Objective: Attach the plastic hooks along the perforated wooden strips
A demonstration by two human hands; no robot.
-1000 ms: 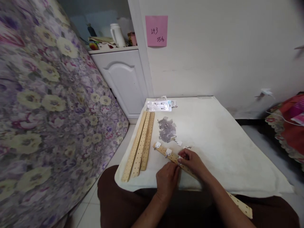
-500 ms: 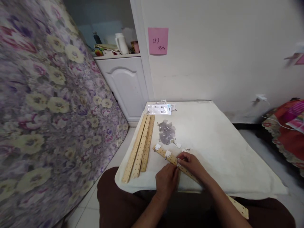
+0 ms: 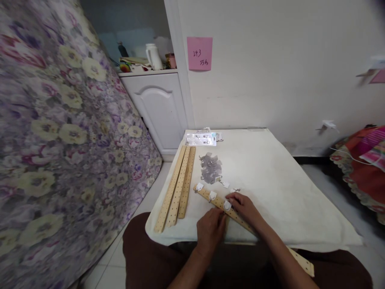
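A pale wooden strip (image 3: 218,202) with rows of small holes lies aslant across the near table edge. Along it sit three white tags with little metal fittings; the third tag (image 3: 227,205) is between my hands. My left hand (image 3: 210,228) is closed, its fingertips gripping the strip's near edge just below that tag. Just right of the tag, my right hand (image 3: 245,206) has its thumb and forefinger slightly apart, with nothing visible between them. Beyond its fingertips lies another small tagged piece (image 3: 236,190) on the cloth. My right forearm covers part of the strip.
Three more perforated wooden strips (image 3: 179,186) lie side by side at the left. A heap of small grey-looking packets (image 3: 210,168) is at mid-table, and clear packaging (image 3: 200,139) lies at the back. A floral curtain (image 3: 75,140) hangs left; a white cabinet (image 3: 158,112) stands behind.
My right fingers have come off the third tag and moved slightly up and right, so the tag shows fully. My left hand stays at the strip's edge.
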